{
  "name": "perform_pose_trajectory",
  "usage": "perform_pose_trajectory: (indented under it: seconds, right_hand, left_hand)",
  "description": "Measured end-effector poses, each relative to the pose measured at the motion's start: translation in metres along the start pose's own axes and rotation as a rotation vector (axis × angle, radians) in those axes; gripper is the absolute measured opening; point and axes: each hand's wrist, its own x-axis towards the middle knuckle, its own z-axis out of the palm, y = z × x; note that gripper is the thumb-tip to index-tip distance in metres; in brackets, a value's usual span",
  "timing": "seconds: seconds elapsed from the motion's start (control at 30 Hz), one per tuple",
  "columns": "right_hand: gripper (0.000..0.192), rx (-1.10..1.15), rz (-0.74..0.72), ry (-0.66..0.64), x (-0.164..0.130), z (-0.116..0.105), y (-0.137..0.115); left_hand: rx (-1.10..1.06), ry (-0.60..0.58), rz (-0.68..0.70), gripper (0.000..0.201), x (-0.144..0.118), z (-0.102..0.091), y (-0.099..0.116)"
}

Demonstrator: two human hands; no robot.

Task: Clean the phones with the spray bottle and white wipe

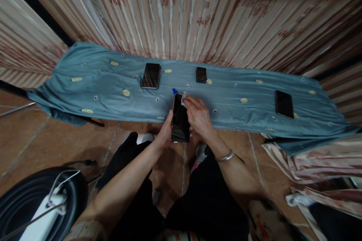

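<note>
Head view: the left hand (163, 135) holds a dark phone (180, 123) upright by its left edge, its grip wrapped round the side with the thumb along the rim, out in front of the near edge of the tabletop (113, 94), above the tiled floor (51, 139). The right hand (198, 115) has its fingertips pressed together on a small pale wipe (184, 99) against the top right corner of the phone's glass. Just behind the phone's top edge, something small and blue (175, 91) shows; what it is cannot be told.

The tabletop is draped in a blue-grey cloth with yellow marks. On it lie three more phones, screens dark: a large one (151, 75) toward the far edge left of middle, a small one (201, 74) at the far edge right of middle, and another (284, 104) well apart toward the right end. A striped curtain (198, 11) hangs behind.

To wipe the glass well, I judge the left grip should stay on the edges, off the screen, and brace the phone against the push. The wipe should lie flat under the fingertips and move in overlapping passes from the top corner down, with light, even pressure, so no bare finger touches the glass already cleaned.
</note>
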Motion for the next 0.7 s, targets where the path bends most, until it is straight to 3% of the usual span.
perform_pose_trajectory:
  seconds: [0.4, 0.7]
  right_hand:
    - [0.047, 0.027, -0.048, -0.016, -0.001, -0.002, -0.006]
    - [0.045, 0.073, -0.117, -0.038, -0.003, 0.000, -0.011]
  left_hand:
    - [0.009, 0.033, 0.033, 0.057, -0.003, 0.008, -0.010]
    - [-0.030, 0.056, 0.089, 0.057, 0.001, 0.007, -0.004]
